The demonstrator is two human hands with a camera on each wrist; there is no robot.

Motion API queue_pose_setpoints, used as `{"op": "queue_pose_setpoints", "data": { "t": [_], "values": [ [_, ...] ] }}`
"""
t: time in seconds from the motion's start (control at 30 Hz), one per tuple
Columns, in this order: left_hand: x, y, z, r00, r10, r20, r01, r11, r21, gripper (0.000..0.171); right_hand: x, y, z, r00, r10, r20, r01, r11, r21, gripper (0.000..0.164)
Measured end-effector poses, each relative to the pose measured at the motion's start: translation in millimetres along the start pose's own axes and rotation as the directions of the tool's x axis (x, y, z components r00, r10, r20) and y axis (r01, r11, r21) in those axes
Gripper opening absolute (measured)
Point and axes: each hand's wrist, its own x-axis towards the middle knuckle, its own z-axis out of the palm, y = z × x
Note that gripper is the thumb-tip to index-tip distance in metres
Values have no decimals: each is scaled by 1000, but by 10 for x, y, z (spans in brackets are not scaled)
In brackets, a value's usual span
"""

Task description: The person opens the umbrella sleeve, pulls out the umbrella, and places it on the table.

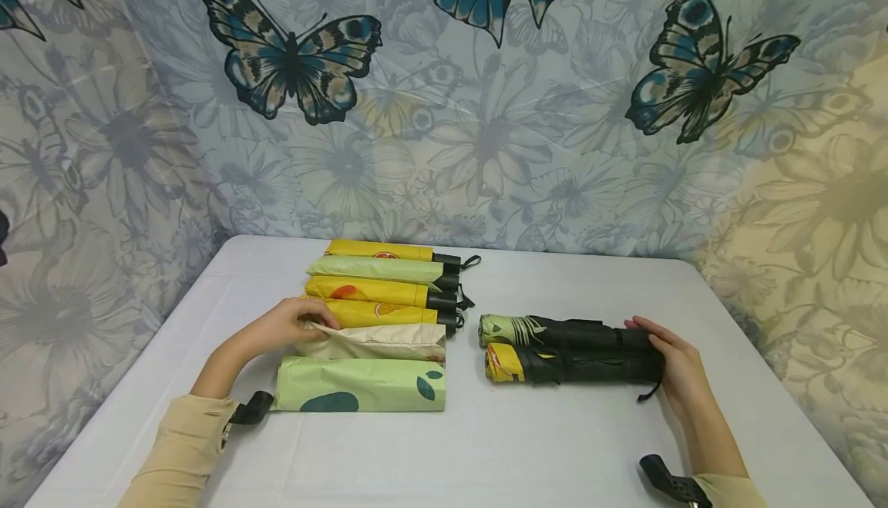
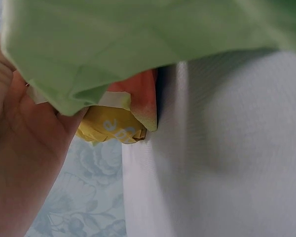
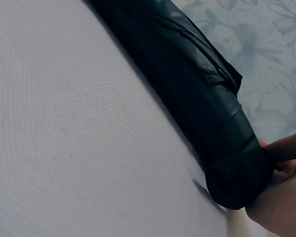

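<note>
on the far left, pale patterned fabric (image 1: 132,138) covers the wall with grey flowers, then turns a corner and runs behind the table. the white-covered table (image 1: 555,446) has rounded far corners and faint creases; its far edge lies just before the fabric. a beige sleeve (image 1: 173,446) reaches in from the left, a black wrist device (image 1: 251,408) beside it. the left hand (image 1: 287,325) pinches the open edge of a cream pouch (image 1: 388,342) on the table's left half. nearer the front lies a light green pouch (image 1: 368,388) with dark leaf prints; behind the cream one, four covered umbrellas (image 1: 375,291), three yellow and one pale green, lie in a row, black handles rightward. above them a large blue and black butterfly (image 1: 291,61) is printed on the fabric. right of centre, two rolled black umbrellas (image 1: 579,365) lie side by side, green and yellow showing at their left ends. the right hand (image 1: 674,358) touches their right ends; whether it grips, i cannot tell. at far right the fabric glows warm yellow, another butterfly (image 1: 711,68) above.
</note>
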Motion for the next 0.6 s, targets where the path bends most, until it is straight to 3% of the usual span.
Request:
{"op": "queue_pose_setpoints", "data": {
  "t": [0.27, 0.5, 0.6],
  "values": [
    [-4, 3, 10, 1000, -17, 0, 17, 1000, -17, 16, 24, -6, 53, 998, -12, -68, 12, 1000, 3, 29],
    [-3, 5, 11, 1000, -19, -1, 18, 1000, -20, 15, 49, -57, 146, 973, -59, -221, 10, 976, -216, 45],
    [-6, 11, 11, 1000, -20, 2, 20, 1000, -23, 16, 70, -107, 199, 961, -89, -262, 38, 980, -195, 43]
  ]
}}
